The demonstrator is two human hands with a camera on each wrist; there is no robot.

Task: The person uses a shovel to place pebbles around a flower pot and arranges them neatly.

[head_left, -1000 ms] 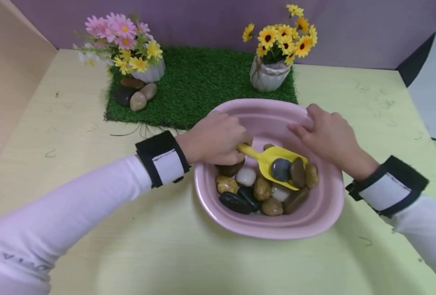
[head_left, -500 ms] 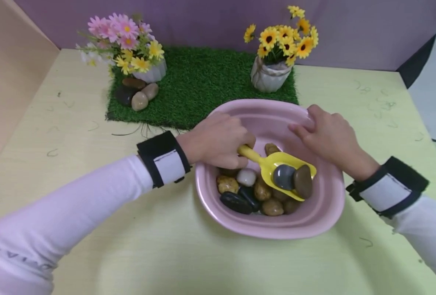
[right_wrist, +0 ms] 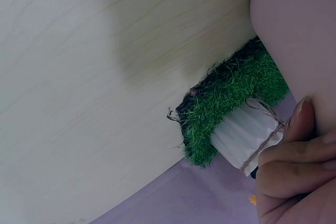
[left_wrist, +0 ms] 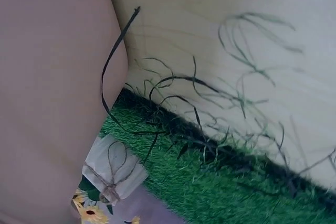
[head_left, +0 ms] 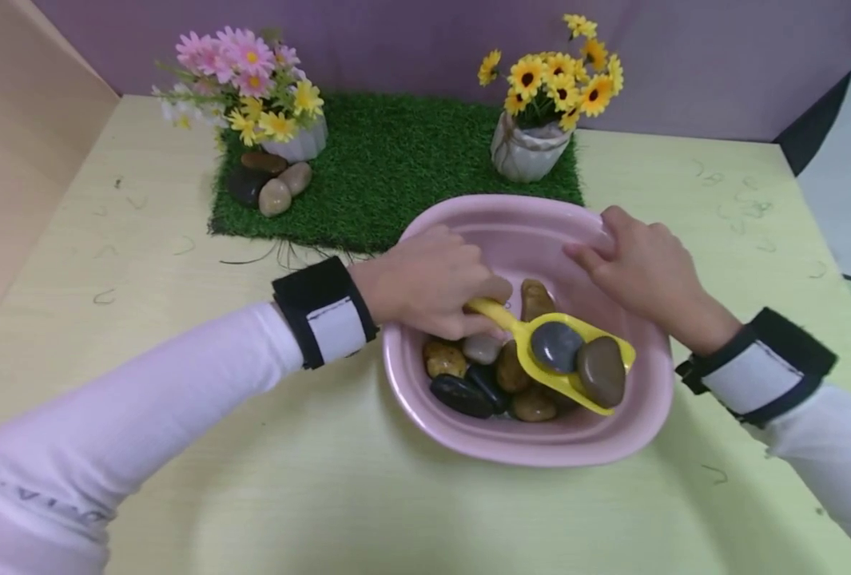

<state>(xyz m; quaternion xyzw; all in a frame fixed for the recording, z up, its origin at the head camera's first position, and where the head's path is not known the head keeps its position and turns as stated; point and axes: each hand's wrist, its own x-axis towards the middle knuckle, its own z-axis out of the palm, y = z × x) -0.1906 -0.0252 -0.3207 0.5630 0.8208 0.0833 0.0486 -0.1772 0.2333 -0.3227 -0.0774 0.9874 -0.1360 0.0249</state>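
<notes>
My left hand (head_left: 435, 279) grips the handle of a yellow scoop (head_left: 513, 323) inside the pink basin (head_left: 511, 457). A round dark-grey stone (head_left: 558, 346) and a larger brown stone (head_left: 602, 372) lie on the scoop, the brown one at its front edge. Under and beside the scoop sit more stones, among them a mottled yellow-brown stone (head_left: 445, 358), a black stone (head_left: 461, 396) and a long brown stone (head_left: 536, 299). My right hand (head_left: 641, 267) holds the basin's far right rim, thumb inside; its curled fingers (right_wrist: 294, 171) show outside in the right wrist view. The scoop partly hides the stones beneath.
Behind the basin lies a green turf mat (head_left: 396, 168). A pot of yellow flowers (head_left: 529, 152) stands at its right; a pot of pink and yellow flowers (head_left: 299, 140) and several stones (head_left: 275, 196) are at its left. A purple wall (head_left: 411, 48) rises behind.
The scoop has shifted right and toward the person with the two stones on it, its blade more level. The long brown stone behind it now shows more. My right hand stays on the rim.
</notes>
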